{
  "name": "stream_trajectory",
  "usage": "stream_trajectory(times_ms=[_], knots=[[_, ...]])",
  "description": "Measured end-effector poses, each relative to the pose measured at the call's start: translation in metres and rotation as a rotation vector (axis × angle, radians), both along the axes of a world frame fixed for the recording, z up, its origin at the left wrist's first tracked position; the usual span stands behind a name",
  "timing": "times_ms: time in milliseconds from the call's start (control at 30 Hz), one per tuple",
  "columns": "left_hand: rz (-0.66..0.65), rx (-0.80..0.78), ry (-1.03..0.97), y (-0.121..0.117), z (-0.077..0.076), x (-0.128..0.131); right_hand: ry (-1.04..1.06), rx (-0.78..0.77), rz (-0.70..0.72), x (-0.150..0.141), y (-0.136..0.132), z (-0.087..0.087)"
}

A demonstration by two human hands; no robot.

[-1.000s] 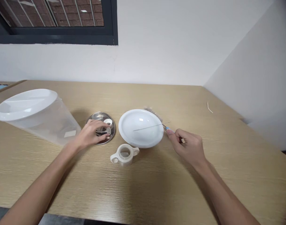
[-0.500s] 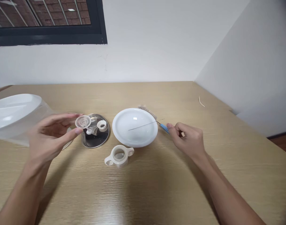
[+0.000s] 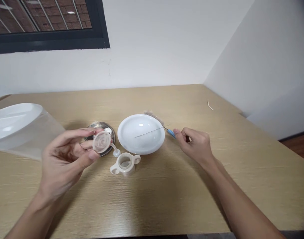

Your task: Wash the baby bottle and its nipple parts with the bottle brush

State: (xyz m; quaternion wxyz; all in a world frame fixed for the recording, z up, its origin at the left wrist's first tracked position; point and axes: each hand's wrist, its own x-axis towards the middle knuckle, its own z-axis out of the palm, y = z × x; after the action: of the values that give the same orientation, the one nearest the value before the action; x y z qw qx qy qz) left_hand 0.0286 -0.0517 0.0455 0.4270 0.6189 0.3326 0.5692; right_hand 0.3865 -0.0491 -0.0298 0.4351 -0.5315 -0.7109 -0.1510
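My left hand (image 3: pixel 67 159) pinches a round, clear silicone piece (image 3: pixel 101 142) between thumb and fingers. A short stem with a small round end (image 3: pixel 116 153) sticks out beside it, seemingly part of it. The fingers of my right hand (image 3: pixel 194 142) are closed around the blue handle of a brush (image 3: pixel 171 133); its blurred bristles show behind the white bowl (image 3: pixel 142 149). Over the bowl runs a thin wire (image 3: pixel 149 132); whether it belongs to the brush, I cannot tell. In front of the bowl stands a white two-handled ring (image 3: pixel 125 162) on a clear piece.
Behind my left hand, a round metal dish (image 3: pixel 113 134) holds a small white ring and other pieces, partly hidden. A large translucent container (image 3: pixel 30 139) lies at the left. A bent pale strip (image 3: pixel 210 105) rests at the table's far right, near the wall.
My left hand has moved right and toward me with the silicone piece, away from the dish and closer to the two-handled ring. The right hand keeps its grip; the view has shifted slightly.
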Motion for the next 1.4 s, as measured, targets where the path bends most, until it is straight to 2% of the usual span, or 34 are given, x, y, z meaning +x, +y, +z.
stream_trajectory(times_ms=[100,267,633,933,1100,1233,1333,1400], knots=[[-0.054,-0.004,0.031,0.002,-0.006,0.003,0.011,0.01,-0.009,0.001,-0.001,0.001],[-0.049,-0.031,0.016,0.003,-0.008,0.003,0.029,0.015,-0.012,0.002,-0.002,0.002],[-0.149,-0.035,0.155,0.007,-0.023,0.005,0.049,-0.017,-0.019,0.0,-0.002,0.002],[-0.361,-0.063,0.336,0.016,-0.055,0.003,0.037,-0.047,0.06,-0.009,-0.004,-0.004],[-0.397,-0.026,0.431,0.018,-0.059,0.002,0.066,-0.059,0.102,-0.019,-0.008,-0.001],[-0.329,0.052,0.453,0.016,-0.057,0.004,0.09,-0.123,0.19,-0.046,-0.021,0.014],[-0.275,0.119,0.477,0.015,-0.059,0.005,0.163,-0.229,0.422,-0.073,-0.034,0.025],[-0.251,0.152,0.477,0.014,-0.061,0.005,0.157,-0.331,0.527,-0.09,-0.04,0.028]])
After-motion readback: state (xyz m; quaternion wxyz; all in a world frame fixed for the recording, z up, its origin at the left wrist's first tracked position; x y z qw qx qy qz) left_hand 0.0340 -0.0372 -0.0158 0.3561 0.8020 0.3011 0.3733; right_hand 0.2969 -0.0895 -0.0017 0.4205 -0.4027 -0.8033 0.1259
